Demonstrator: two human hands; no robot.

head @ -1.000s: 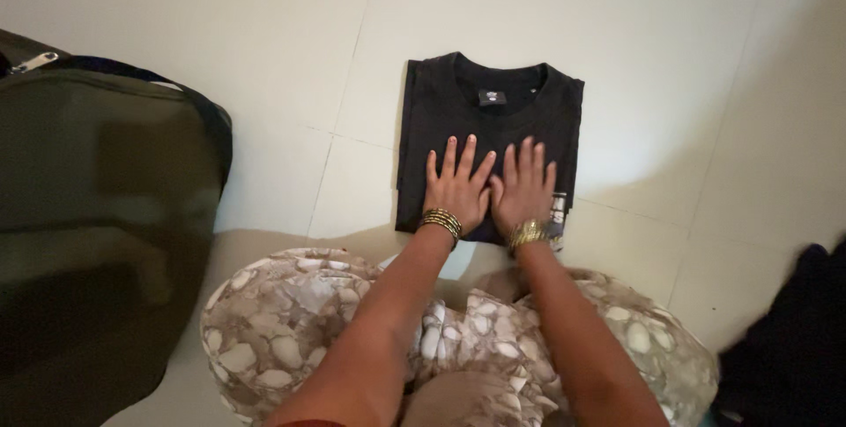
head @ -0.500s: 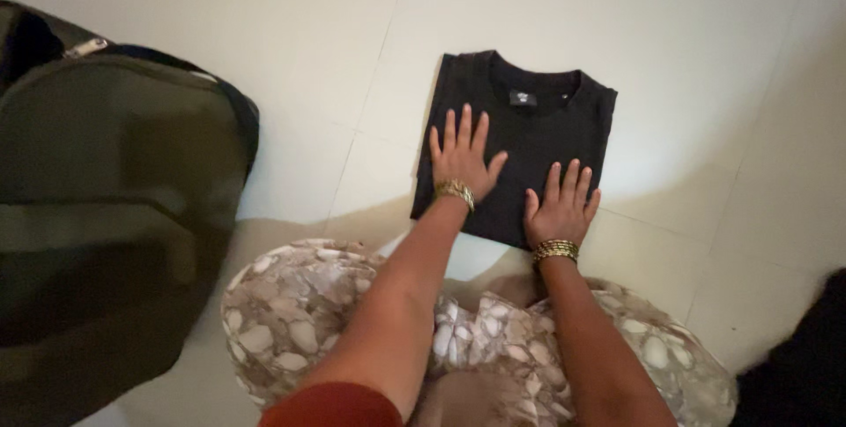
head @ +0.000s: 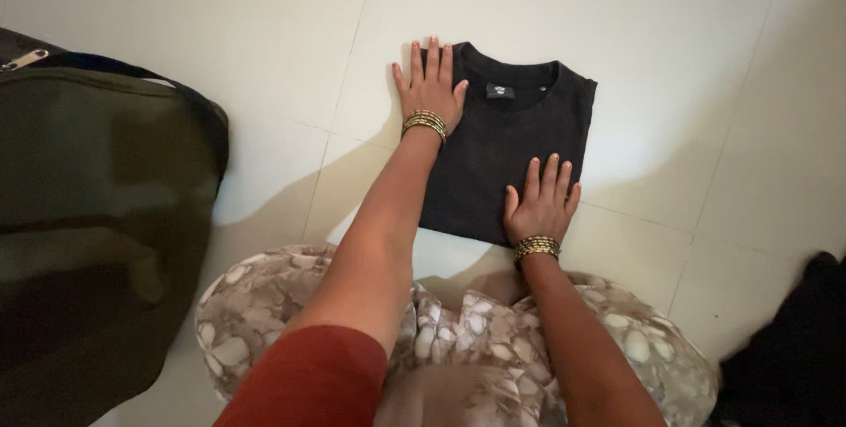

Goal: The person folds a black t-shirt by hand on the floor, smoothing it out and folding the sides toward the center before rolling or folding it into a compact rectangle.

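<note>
Pale tiled floor (head: 220, 30). Folded black cotton T-shirt (head: 520, 149) lies under my fingers: left hand (head: 429, 85) flat on its far-left collar corner, right hand (head: 539, 202) flat at the near edge, gripping nothing. I'd press evenly, palms flat. Olive fabric bag (head: 97, 215) well left.

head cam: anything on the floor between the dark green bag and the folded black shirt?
Only bare pale floor tile between the green bag and the black shirt, crossed nearer the camera by the left forearm's shadow. Head view.
</note>
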